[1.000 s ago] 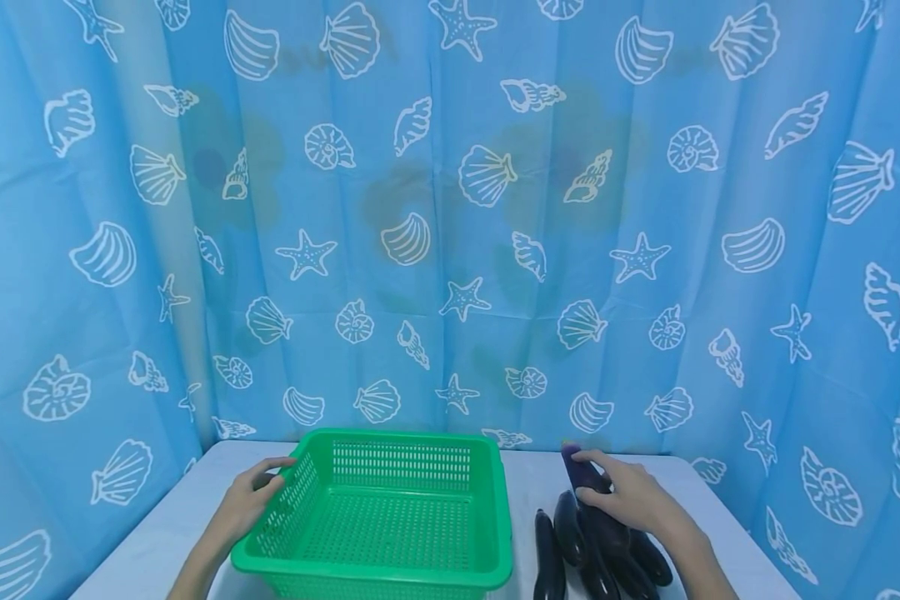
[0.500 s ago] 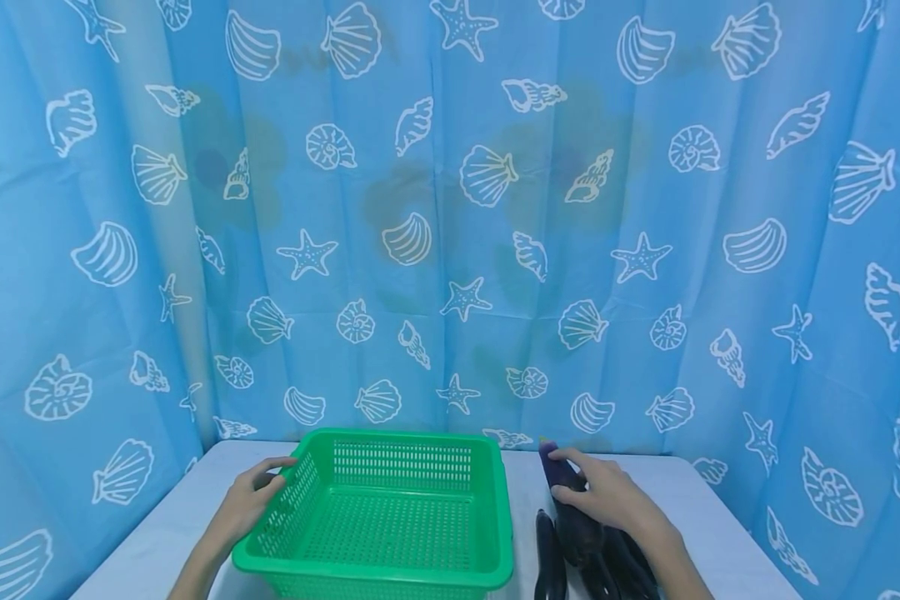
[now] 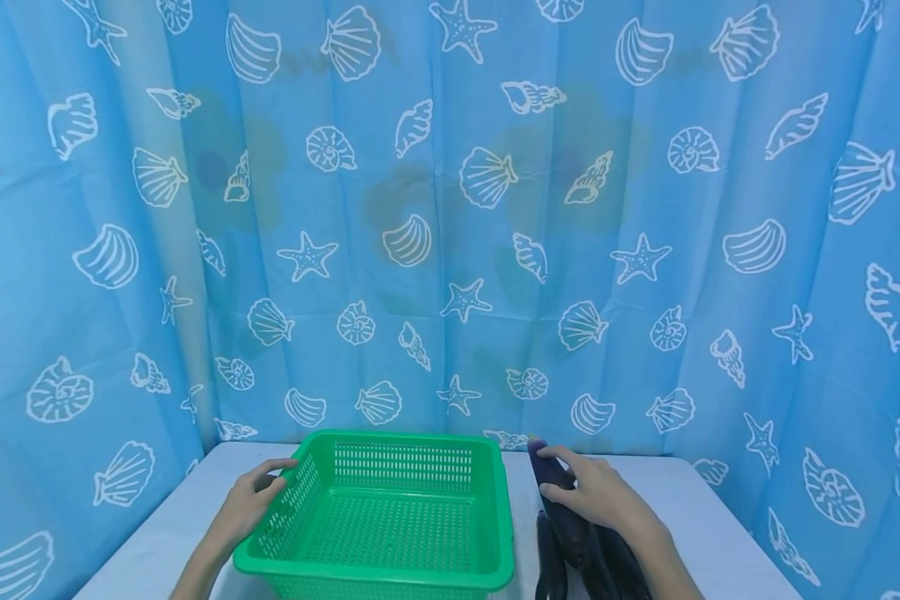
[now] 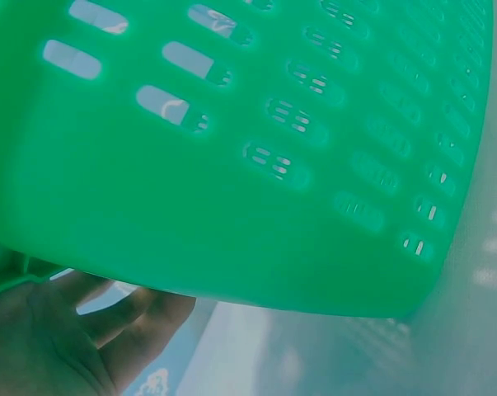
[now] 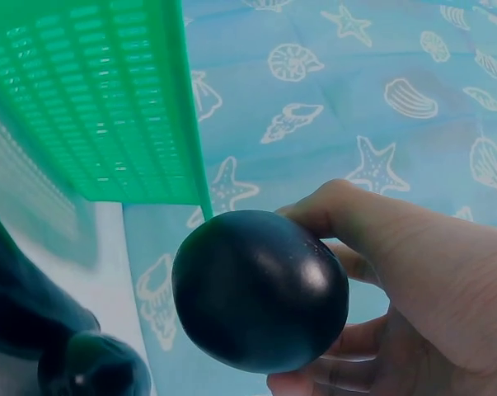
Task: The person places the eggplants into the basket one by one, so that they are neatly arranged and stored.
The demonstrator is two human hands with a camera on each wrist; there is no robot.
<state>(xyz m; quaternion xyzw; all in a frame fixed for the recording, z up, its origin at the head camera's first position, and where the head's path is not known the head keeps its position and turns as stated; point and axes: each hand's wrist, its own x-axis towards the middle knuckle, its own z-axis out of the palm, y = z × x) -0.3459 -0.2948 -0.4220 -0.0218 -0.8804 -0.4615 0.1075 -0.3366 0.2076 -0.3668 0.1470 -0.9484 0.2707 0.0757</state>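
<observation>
My right hand grips a long dark purple eggplant above several others on the table. Up close in the right wrist view, the eggplant's round glossy end faces the camera, with thumb and fingers around its side. A green plastic basket with slotted walls stands in the middle; no eggplant shows inside it. On its left rim rests my left hand, holding the edge. In the left wrist view, the fingers bend at the edge of the basket wall.
More dark eggplants lie to the right of the basket, partly below the right forearm and cut by the frame's lower edge. A white table carries everything. Behind it hangs a blue curtain with white shell and starfish prints.
The right hand has carried its eggplant leftward, from over the pile toward the basket's right side. My left hand and the basket stay where they were.
</observation>
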